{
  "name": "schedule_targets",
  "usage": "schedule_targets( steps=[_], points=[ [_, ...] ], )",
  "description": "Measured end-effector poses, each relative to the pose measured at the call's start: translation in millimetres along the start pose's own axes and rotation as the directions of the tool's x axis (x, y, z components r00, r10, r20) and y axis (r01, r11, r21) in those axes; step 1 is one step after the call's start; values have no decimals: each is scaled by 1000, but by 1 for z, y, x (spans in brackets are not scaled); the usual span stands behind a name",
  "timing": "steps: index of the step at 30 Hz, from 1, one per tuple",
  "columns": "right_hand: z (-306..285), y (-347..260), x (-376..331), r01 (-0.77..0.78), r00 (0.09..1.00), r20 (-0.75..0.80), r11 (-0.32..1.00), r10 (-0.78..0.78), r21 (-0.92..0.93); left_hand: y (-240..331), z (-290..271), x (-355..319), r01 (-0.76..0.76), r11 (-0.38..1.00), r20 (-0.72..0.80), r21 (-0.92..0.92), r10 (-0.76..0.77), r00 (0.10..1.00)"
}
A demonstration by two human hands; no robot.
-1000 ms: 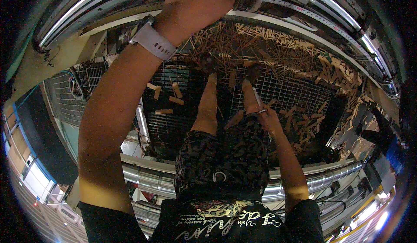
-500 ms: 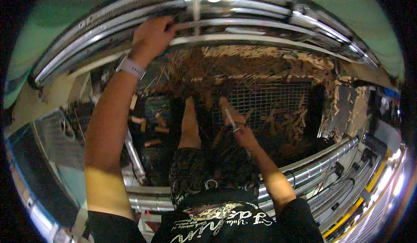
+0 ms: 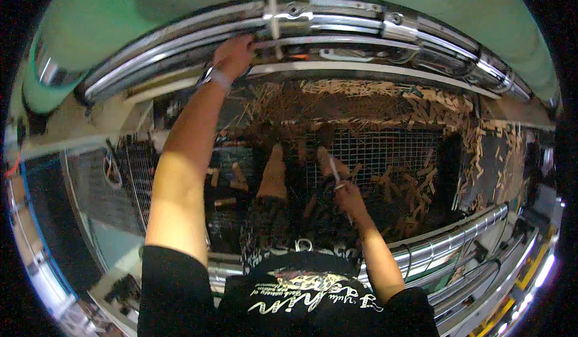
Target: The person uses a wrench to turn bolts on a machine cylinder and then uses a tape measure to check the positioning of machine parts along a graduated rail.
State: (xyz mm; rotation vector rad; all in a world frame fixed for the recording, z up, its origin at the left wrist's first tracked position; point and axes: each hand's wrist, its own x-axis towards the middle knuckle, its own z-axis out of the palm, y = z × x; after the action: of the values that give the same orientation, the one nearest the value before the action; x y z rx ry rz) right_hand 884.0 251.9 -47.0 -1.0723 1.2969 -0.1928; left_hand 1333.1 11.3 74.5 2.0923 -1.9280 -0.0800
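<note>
My left hand (image 3: 235, 57) reaches out to the shiny metal rollers (image 3: 174, 51) at the far side, left of the middle. Its fingers are bent together at the roller's edge, and what they hold, if anything, is hidden. Lower down, in front of my legs, my right hand (image 3: 349, 197) is closed around a slim pale tool (image 3: 335, 168). The tool points up and away from me, and its exact kind cannot be made out. On the ledge behind the white bar (image 3: 361, 69) lies a light, long-handled tool (image 3: 346, 55).
A large green roll (image 3: 198, 0) curves above the rollers. Brown strips and scraps (image 3: 415, 180) litter the floor and a metal grating (image 3: 385, 150). More rollers (image 3: 448, 234) run at the near right, close to my body. A dark mesh panel (image 3: 96, 186) stands at the left.
The view has shifted, showing more of the green roll. My left hand stays at the rollers with its fingers drawn in more. The right hand still holds the slim tool low.
</note>
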Motion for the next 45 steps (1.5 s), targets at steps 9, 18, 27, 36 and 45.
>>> schedule_targets(
  steps=[9, 18, 27, 36, 45],
  points=[
    [-3, -43, -13, 8, 996, -87, 1000, -8, 1, -1, 2, 6, -15, 1000, 54, -13, 16, 998],
    [47, -37, 21, 242, 970, 47, 935, -238, -260, -7, -3, 10, -94, 995, 12, -45, 94, 995],
    [68, -53, 70, 108, 986, 159, 927, -53, -359, -13, -5, 15, -211, 962, 49, -172, 222, 974],
    [61, -80, 82, -69, 985, 121, 924, 123, -375, -5, -26, 15, -243, 967, 84, -79, 249, 965],
    [63, -48, 84, 137, 986, 132, 931, -97, -337, -1, -31, 16, -168, 962, 146, -217, 202, 968]
  ],
)
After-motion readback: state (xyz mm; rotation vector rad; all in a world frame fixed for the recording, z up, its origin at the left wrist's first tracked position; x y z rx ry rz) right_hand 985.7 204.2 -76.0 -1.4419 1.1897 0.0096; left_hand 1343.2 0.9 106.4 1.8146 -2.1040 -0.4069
